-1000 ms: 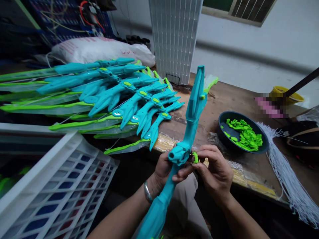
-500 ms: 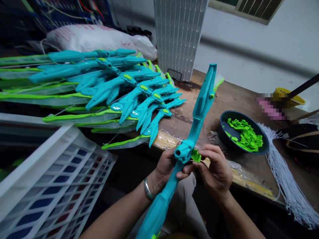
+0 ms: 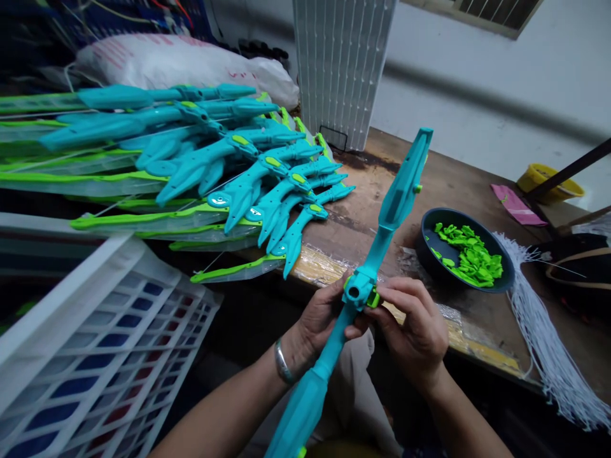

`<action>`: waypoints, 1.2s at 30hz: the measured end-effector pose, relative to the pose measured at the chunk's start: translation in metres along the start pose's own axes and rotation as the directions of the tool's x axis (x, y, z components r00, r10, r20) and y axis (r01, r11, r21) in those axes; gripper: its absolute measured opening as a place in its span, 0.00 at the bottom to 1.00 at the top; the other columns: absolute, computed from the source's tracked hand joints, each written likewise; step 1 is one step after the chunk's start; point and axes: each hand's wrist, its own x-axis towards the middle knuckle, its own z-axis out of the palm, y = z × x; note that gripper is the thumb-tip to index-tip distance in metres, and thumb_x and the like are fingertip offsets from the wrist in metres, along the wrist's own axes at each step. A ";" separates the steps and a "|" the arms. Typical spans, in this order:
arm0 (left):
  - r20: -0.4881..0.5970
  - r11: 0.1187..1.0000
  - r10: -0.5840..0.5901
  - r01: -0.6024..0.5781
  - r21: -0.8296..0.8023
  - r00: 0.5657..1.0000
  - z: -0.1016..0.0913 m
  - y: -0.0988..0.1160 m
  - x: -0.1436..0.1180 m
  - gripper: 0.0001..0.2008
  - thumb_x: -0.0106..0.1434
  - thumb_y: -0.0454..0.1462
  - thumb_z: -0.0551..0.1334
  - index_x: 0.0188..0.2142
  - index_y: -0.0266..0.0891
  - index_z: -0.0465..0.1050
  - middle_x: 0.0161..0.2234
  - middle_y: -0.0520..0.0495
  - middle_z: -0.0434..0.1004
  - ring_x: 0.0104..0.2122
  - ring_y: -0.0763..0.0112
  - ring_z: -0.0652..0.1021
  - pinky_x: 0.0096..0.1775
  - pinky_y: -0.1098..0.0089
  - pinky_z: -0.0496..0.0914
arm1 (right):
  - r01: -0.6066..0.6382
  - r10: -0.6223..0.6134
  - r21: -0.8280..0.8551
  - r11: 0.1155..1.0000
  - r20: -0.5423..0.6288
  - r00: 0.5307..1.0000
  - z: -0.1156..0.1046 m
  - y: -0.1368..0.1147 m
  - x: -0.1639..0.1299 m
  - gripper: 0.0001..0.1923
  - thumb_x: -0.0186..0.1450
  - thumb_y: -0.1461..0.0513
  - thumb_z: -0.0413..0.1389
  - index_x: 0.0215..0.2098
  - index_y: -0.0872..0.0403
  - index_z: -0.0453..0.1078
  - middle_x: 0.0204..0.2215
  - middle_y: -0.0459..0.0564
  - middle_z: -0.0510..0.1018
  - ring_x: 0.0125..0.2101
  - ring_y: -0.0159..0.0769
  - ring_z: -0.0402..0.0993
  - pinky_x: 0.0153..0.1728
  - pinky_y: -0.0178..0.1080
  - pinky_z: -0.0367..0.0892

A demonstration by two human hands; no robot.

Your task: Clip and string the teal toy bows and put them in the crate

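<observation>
My left hand (image 3: pixel 319 318) grips a long teal plastic toy bow (image 3: pixel 382 232) at its round middle hub; the bow slants from my lap up to the right over the wooden table (image 3: pixel 443 181). My right hand (image 3: pixel 411 331) pinches a small bright green clip (image 3: pixel 373 297) against the right side of that hub. A silver bracelet (image 3: pixel 281 364) sits on my left wrist. A dark bowl (image 3: pixel 427 230) of the same green clips (image 3: pixel 470 257) stands just beyond my right hand.
A large pile of finished teal and green bows (image 3: pixel 200 168) covers the table's left. A white crate (image 3: pixel 95 337) stands at lower left. A bundle of white strings (image 3: pixel 548 343) hangs over the right edge. A white grille panel (image 3: pixel 341 63), sack (image 3: pixel 167 60) and yellow tub (image 3: pixel 548 178) sit behind.
The bow has tilted further to the right. The green clip, held beside the hub before, now sits pressed against it under my right fingers.
</observation>
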 end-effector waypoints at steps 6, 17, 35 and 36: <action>0.008 0.997 -0.075 0.074 0.027 0.997 -0.001 -0.005 -0.001 0.11 0.58 0.37 0.76 0.30 0.32 0.78 0.24 0.46 0.78 0.20 0.71 0.76 0.15 0.77 0.66 | 0.074 -0.082 0.037 0.997 0.312 0.947 -0.029 0.017 0.023 0.13 0.73 0.63 0.62 0.54 0.56 0.68 0.40 0.50 0.75 0.37 0.33 0.75 0.37 0.34 0.74; -0.121 0.963 -0.172 0.193 0.189 0.978 -0.007 -0.034 -0.006 0.18 0.56 0.44 0.76 0.24 0.32 0.76 0.21 0.45 0.75 0.18 0.70 0.72 0.14 0.75 0.62 | 0.304 -0.166 0.039 0.952 0.901 0.401 -0.063 0.002 0.076 0.09 0.79 0.60 0.53 0.44 0.57 0.70 0.36 0.45 0.71 0.28 0.30 0.63 0.25 0.39 0.56; -0.214 0.865 -0.126 0.213 0.454 0.969 0.002 -0.060 -0.007 0.15 0.55 0.41 0.73 0.22 0.31 0.77 0.18 0.44 0.74 0.18 0.68 0.74 0.23 0.70 0.71 | 0.191 -0.139 0.053 0.980 0.872 0.470 -0.081 0.006 0.022 0.08 0.76 0.61 0.59 0.39 0.56 0.67 0.35 0.44 0.71 0.28 0.28 0.63 0.25 0.35 0.52; -0.225 0.864 -0.135 0.226 0.450 0.965 0.001 -0.061 -0.006 0.14 0.55 0.41 0.73 0.23 0.31 0.77 0.18 0.44 0.73 0.18 0.68 0.74 0.23 0.70 0.71 | 0.190 -0.134 0.048 0.981 0.874 0.468 -0.081 0.007 0.021 0.09 0.76 0.60 0.59 0.39 0.56 0.68 0.35 0.45 0.71 0.28 0.29 0.63 0.25 0.35 0.52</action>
